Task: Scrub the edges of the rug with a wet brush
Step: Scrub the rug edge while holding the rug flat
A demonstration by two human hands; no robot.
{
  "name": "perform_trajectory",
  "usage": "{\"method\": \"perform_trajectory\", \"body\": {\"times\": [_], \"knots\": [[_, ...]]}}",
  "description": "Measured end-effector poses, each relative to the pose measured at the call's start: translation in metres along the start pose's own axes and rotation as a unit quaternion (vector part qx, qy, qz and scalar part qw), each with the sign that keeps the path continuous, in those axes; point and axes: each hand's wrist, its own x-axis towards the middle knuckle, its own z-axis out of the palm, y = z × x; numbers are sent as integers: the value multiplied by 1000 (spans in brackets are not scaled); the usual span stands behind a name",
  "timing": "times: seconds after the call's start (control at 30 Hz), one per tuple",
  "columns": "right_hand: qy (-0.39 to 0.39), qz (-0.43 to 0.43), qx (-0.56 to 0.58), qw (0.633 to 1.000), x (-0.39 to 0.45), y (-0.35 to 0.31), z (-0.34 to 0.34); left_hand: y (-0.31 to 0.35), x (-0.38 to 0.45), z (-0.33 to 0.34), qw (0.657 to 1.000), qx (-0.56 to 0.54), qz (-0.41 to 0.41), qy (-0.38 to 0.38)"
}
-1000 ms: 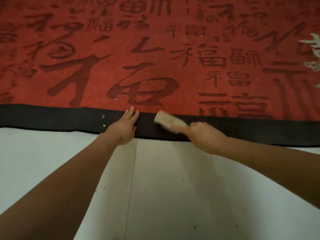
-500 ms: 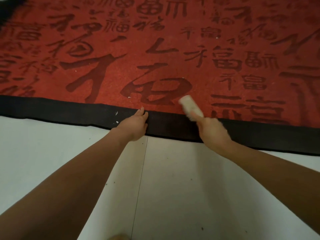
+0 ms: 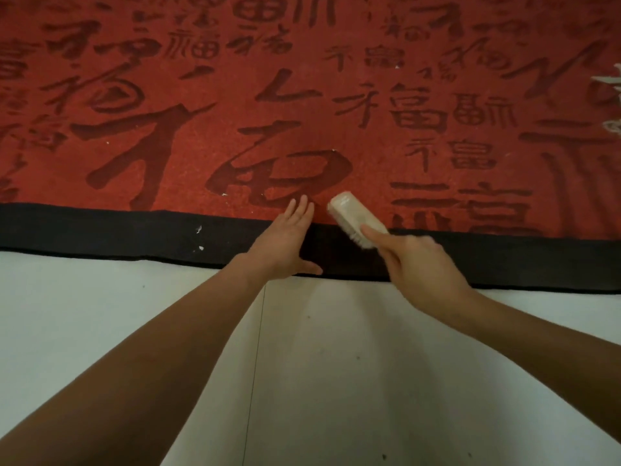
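Nearest, both forearms reach fwd over the pale floor (image 3: 336, 381), a thin seam line running btwn them. Right hand (image 3: 420, 264) grips the brush (image 3: 353, 220) at its near end: fingers (image 3: 376, 235) curled round the back of the block, thumb side hidden. Brush is pale, angled up-left away from the hand, bristles down on the black border (image 3: 100, 230) of the rug (image 3: 201, 129), its far end reaching over the red pile just past the border. Left hand (image 3: 285, 243) lies flat just beside the brush, to its left, not touching it; fingers straight and released, tips on the red pile, palm on the border, thumb spread along the rug's near edge. A few white flecks (image 3: 199, 237) sit on the border left of that hand.

Vs 0.5 s ago: brush sits lower, more across the border than on the red; left fingers are stretched further onto the rug. Beyond, dark characters cover the red pile to the far edge of view.
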Motion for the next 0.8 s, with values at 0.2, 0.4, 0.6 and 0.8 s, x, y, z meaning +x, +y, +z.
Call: {"method": "perform_trajectory", "body": {"times": [0.2, 0.4, 0.6, 0.8], "knots": [[-69, 38, 5, 997, 3, -43, 52, -23, 7, 10, 1000, 20, -12, -20], [-86, 98, -140, 981, -1, -13, 43, -24, 12, 12, 999, 30, -11, -28], [-164, 43, -95, 981, -29, -21, 48, -28, 10, 12, 1000, 14, 4, -18], [-80, 136, -55, 986, 9, -62, 71, -26, 9, 9, 1000, 2, -5, -18]]}}
